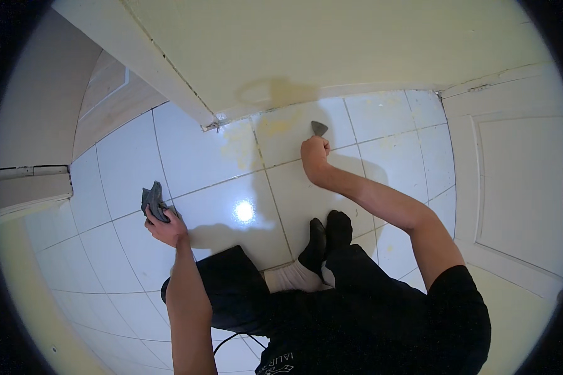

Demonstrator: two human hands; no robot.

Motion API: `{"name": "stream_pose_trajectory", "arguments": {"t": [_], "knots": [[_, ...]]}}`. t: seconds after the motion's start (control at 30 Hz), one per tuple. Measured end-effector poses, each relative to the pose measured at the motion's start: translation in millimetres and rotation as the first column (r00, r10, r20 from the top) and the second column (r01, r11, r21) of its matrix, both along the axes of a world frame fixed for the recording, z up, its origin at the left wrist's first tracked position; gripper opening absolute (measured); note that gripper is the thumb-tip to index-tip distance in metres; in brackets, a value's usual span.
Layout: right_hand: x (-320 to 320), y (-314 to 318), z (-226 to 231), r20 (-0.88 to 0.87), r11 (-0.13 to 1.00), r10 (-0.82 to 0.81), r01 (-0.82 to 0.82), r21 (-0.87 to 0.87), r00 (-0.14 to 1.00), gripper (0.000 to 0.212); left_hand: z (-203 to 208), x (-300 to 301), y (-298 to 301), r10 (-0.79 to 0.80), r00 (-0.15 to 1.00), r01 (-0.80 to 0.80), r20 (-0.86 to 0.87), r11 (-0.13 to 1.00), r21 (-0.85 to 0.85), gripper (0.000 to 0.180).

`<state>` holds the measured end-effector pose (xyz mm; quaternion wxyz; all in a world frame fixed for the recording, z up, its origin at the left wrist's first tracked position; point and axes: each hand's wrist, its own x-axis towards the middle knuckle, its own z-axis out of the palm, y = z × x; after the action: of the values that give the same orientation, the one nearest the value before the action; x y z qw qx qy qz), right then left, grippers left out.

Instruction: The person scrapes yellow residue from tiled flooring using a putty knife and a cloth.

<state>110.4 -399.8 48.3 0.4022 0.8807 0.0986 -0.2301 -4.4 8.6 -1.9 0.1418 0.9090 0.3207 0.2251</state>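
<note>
My right hand (314, 156) is closed round the handle of a scraper (319, 128), whose flat grey blade flares out beyond my fist. It is over the white tiled floor (216, 203), near the foot of the yellowish wall; whether the blade touches a tile I cannot tell. Off to the left, my left hand (167, 228) grips a crumpled dark grey cloth (153, 201) over the tiles. Pale yellow smears (275, 125) mark the floor along the wall, left of the scraper, with fainter ones at the right.
The yellowish wall (356, 44) bounds the floor ahead. A white door frame (181, 87) juts in at the upper left, and a panelled white door (522, 187) stands at the right. My feet in dark socks (338, 228) are close below the scraper. A bright reflection shines on one tile.
</note>
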Motion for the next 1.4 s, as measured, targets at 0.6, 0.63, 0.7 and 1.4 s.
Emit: {"name": "stream_pose_trajectory", "arguments": {"t": [0.6, 0.63, 0.7, 1.4], "knots": [[9.9, -1.7, 8.0, -0.128, 0.995, 0.095, -0.098, -0.023, 0.987, 0.014, 3.4, 0.3, -0.5, 0.0, 1.0, 0.0, -0.005, 1.0, -0.014, 0.057], [3.9, -7.1, -2.2, -0.046, 0.991, 0.124, -0.126, -0.043, 0.991, 0.016, 3.3, 2.8, -6.0, -0.001, 1.0, 0.001, 0.0, 1.0, -0.009, 0.056], [3.7, -21.1, -15.7, 0.035, 0.986, 0.15, -0.147, -0.072, 0.988, 0.018, 2.2, 6.7, -13.5, -0.006, 1.0, 0.006, 0.005, 1.0, -0.01, 0.056], [36.2, -40.4, -20.1, 0.092, 0.908, 0.279, -0.294, 0.298, 0.956, 0.004, -0.9, 6.8, -12.6, -0.022, 1.0, 0.023, 0.021, 1.0, -0.014, 0.057]]}}
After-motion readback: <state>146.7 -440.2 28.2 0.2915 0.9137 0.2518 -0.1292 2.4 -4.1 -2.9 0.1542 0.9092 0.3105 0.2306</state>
